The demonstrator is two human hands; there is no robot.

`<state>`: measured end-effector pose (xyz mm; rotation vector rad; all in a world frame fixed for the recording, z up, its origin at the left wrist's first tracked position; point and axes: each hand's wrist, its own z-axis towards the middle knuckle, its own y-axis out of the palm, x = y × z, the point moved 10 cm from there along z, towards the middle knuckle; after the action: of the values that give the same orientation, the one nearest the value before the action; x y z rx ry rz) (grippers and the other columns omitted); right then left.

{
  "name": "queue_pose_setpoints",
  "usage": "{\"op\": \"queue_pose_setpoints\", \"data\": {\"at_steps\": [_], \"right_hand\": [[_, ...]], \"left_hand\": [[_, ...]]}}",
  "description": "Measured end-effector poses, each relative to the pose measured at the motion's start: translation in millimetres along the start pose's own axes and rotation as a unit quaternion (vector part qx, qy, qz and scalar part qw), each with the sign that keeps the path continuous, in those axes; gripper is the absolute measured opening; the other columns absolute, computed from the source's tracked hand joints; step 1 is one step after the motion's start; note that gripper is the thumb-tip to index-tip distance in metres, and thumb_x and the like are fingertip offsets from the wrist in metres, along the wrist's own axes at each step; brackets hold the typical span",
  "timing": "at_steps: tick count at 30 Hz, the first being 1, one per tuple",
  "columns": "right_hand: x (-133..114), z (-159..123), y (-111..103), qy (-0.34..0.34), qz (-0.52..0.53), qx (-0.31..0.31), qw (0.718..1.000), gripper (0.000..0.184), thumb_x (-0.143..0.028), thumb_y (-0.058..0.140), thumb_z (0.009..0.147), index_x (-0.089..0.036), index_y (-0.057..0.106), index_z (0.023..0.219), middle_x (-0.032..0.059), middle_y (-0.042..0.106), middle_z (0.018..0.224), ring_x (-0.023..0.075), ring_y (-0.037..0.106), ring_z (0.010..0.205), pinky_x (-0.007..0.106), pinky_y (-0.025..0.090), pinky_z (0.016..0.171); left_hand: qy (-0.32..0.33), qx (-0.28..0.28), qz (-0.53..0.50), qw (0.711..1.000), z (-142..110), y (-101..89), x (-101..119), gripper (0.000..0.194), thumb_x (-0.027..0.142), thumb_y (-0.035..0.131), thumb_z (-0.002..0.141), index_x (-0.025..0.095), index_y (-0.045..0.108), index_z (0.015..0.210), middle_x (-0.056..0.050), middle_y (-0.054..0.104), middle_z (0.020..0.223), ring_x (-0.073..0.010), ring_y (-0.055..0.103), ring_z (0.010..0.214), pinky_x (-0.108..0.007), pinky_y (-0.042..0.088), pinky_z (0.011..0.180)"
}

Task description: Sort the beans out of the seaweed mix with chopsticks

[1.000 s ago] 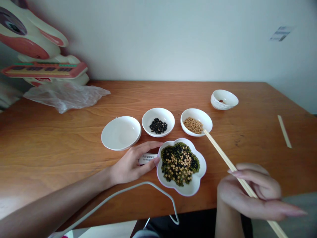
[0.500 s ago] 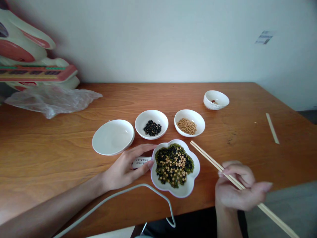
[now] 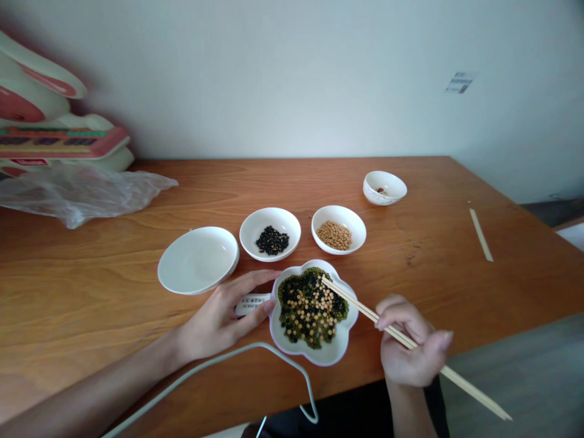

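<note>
My left hand [image 3: 219, 319] steadies a white flower-shaped bowl [image 3: 335, 353] by its left rim, thumb and fingers spread along the edge. Green, black and tan beans [image 3: 312, 307] lie mixed inside it. A white label [image 3: 249, 304] shows between that thumb and forefinger. In my right hand [image 3: 408, 344] is a pair of chopsticks [image 3: 365, 311], their tips together over the beans near the bowl's upper right. I cannot tell whether a bean is between the tips. Just behind stand a bowl of black beans [image 3: 272, 241] and a bowl of soybeans [image 3: 334, 235].
A bare white bowl [image 3: 198, 261] stands left of the others. A small bowl [image 3: 385, 187] with a few brown bits is farther back. A paper chopstick sleeve or strip [image 3: 481, 234] lies right. Plastic bag [image 3: 77, 194], toy keyboard [image 3: 59, 143] at left; a cable [image 3: 196, 368] crosses in front.
My right hand has moved the chopsticks left, from beside the flower-shaped bowl to over its beans. The left hand keeps its place on the rim. The whole view has shifted slightly.
</note>
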<state>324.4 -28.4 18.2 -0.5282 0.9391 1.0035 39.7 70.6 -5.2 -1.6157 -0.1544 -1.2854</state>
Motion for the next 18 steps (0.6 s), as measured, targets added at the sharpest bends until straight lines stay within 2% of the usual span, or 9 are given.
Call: {"op": "queue_pose_setpoints", "data": {"at_steps": [6,12,18], "right_hand": [[0.5,0.6,3.8,0.006,-0.002,-0.021,1.000,0.079,-0.068,0.020,0.107,-0.021,0.068,0.065,0.0045,0.057,0.058,0.0207,0.054,0.060,0.037,0.040,0.061],[1.8,-1.4,10.9,0.040,-0.012,-0.065,0.997,0.084,-0.075,0.016,0.104,-0.021,0.064,0.061,0.0047,0.054,0.057,0.0203,0.053,0.057,0.037,0.041,0.057],[4.2,-1.0,15.9,0.055,-0.010,-0.081,0.995,0.086,-0.079,0.014,0.102,-0.021,0.063,0.064,0.0044,0.055,0.060,0.0199,0.054,0.059,0.035,0.042,0.057]], "left_hand": [[0.005,0.002,0.002,1.000,0.0,-1.0,2.7,0.049,0.036,0.063,0.104,0.027,0.055,0.152,-0.010,0.062,0.155,-0.0268,0.066,0.134,-0.039,0.055,0.116],[0.019,0.015,-0.001,1.000,1.0,-3.2,4.3,0.049,0.039,0.062,0.104,0.024,0.057,0.151,-0.012,0.064,0.153,-0.0292,0.069,0.130,-0.042,0.058,0.112],[0.019,0.011,-0.008,1.000,1.0,-2.7,5.0,0.050,0.037,0.063,0.104,0.027,0.055,0.153,-0.010,0.063,0.154,-0.0284,0.068,0.133,-0.039,0.058,0.113]]}}
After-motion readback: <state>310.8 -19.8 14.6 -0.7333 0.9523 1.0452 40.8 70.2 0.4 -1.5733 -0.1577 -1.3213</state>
